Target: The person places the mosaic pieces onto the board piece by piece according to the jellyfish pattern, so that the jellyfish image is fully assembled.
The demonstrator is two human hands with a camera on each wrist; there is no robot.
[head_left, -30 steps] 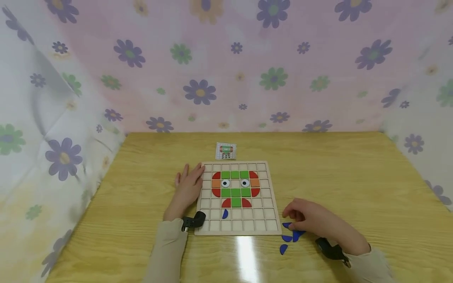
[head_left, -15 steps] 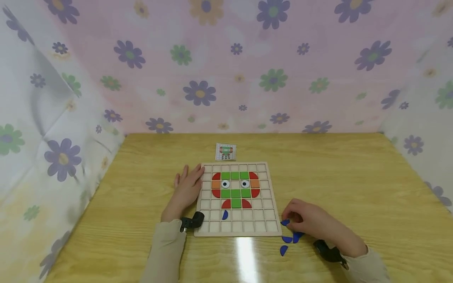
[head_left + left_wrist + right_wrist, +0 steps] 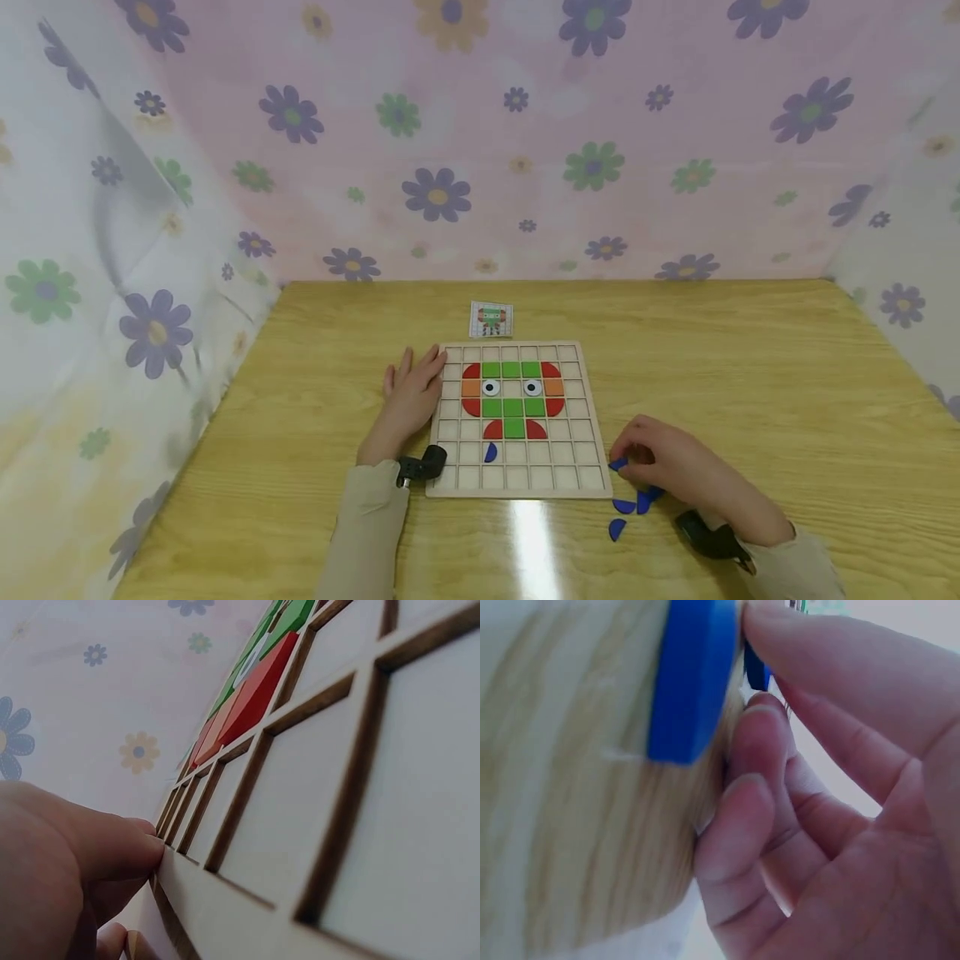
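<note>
At the right edge of the wooden grid board (image 3: 517, 477), my right hand (image 3: 667, 457) pinches a blue half-circle piece (image 3: 617, 464) between thumb and fingers. The right wrist view shows that piece (image 3: 756, 669) partly hidden at the fingertips, with another blue piece (image 3: 686, 690) on the table nearer the camera. My left hand (image 3: 408, 402) lies along the board's upper left edge, fingers extended and touching it; the left wrist view shows its fingertip (image 3: 150, 851) against the frame. One blue half-circle (image 3: 491, 452) sits in a cell below the left red quarter-round piece (image 3: 492, 430).
Several loose blue half-circles (image 3: 623, 506) lie beside the board's lower right corner. Green squares (image 3: 513, 407), red and orange pieces and two eye discs (image 3: 532, 387) form a figure on the board. A pattern card (image 3: 491, 319) lies behind it on the wooden table (image 3: 712, 350).
My right fingers have closed on a blue half-circle that lay by the board and shifted it slightly away from the loose ones. My left hand stays on the board. The head view has turned slightly.
</note>
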